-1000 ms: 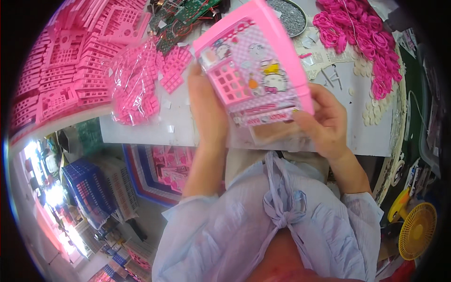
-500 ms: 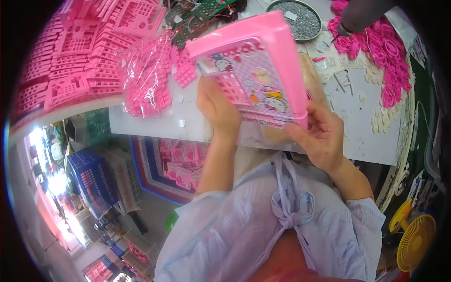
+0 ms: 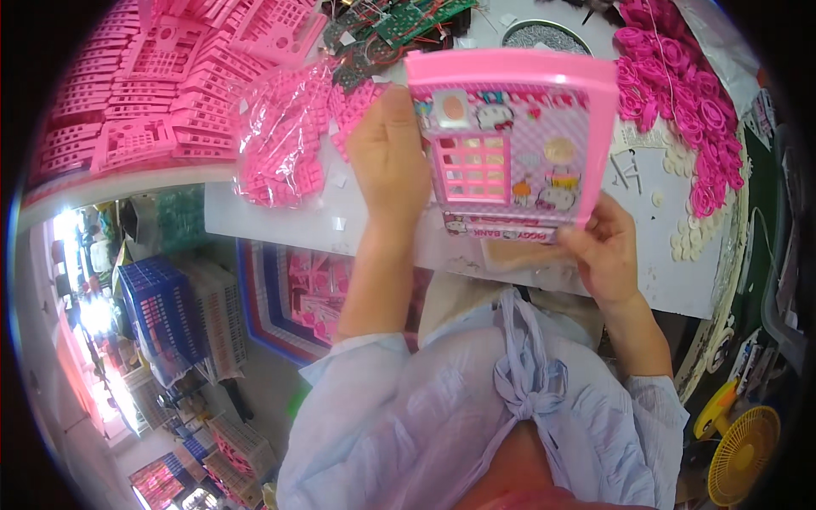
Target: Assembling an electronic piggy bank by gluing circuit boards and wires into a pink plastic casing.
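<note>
Between both hands I hold up a pink plastic toy bank panel [image 3: 544,166], with a printed cartoon sheet on its face and a grid of square keypad holes. My left hand [image 3: 389,157] is closed on its left edge, thumb upward. At the lower right corner, my right hand [image 3: 608,251] pinches the rim between thumb and fingers. Through the keypad holes the surface behind shows. The panel's back is hidden from view.
Stacked pink panels [image 3: 153,93] and a bag of pink keypads [image 3: 280,144] lie left. Green circuit boards [image 3: 408,30], a dish of small metal screws [image 3: 548,36] and magenta rings [image 3: 680,93] sit farther back. Off-white discs [image 3: 688,229] lie right; a blue-red crate [image 3: 263,297] stands below the table.
The panel has shifted right and turned from a tilt to nearly straight, its printed face now squarer to me. Both hands moved with it and kept their hold.
</note>
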### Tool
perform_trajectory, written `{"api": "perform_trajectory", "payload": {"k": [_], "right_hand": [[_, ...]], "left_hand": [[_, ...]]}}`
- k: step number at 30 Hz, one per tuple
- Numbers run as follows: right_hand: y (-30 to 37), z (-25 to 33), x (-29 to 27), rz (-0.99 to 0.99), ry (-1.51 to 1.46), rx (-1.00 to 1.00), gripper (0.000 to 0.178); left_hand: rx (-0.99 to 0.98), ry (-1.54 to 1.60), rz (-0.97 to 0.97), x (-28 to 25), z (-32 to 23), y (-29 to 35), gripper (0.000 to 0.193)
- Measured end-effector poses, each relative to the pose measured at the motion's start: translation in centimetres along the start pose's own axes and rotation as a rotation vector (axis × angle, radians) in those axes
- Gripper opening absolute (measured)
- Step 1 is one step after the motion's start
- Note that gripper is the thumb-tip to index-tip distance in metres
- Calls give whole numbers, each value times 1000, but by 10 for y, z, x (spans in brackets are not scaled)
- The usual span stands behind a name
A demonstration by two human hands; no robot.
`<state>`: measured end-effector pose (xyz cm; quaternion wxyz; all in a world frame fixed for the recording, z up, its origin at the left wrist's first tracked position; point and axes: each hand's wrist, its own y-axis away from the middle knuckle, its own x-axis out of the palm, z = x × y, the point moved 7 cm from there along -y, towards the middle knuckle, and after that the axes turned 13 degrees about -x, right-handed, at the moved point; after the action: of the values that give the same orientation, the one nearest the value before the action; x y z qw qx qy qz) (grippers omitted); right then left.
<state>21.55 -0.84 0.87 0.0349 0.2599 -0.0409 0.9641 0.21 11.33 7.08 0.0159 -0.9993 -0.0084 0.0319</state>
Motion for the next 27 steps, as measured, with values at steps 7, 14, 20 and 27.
{"api": "perform_trajectory", "payload": {"k": [7,14,20,27], "right_hand": [[-16,11,-3,-24,-120,19,44],[-69,16,-39,341,515,-90,40],[-101,24,-32,804,1296,-800,41],[-97,15,-32,1021,1345,-564,52]], "left_hand": [[132,-161,-121,8,24,45,46],[450,-341,-10,16,23,13,38],[398,-567,314,40,56,21,15],[487,-773,314,41,45,46,29]]}}
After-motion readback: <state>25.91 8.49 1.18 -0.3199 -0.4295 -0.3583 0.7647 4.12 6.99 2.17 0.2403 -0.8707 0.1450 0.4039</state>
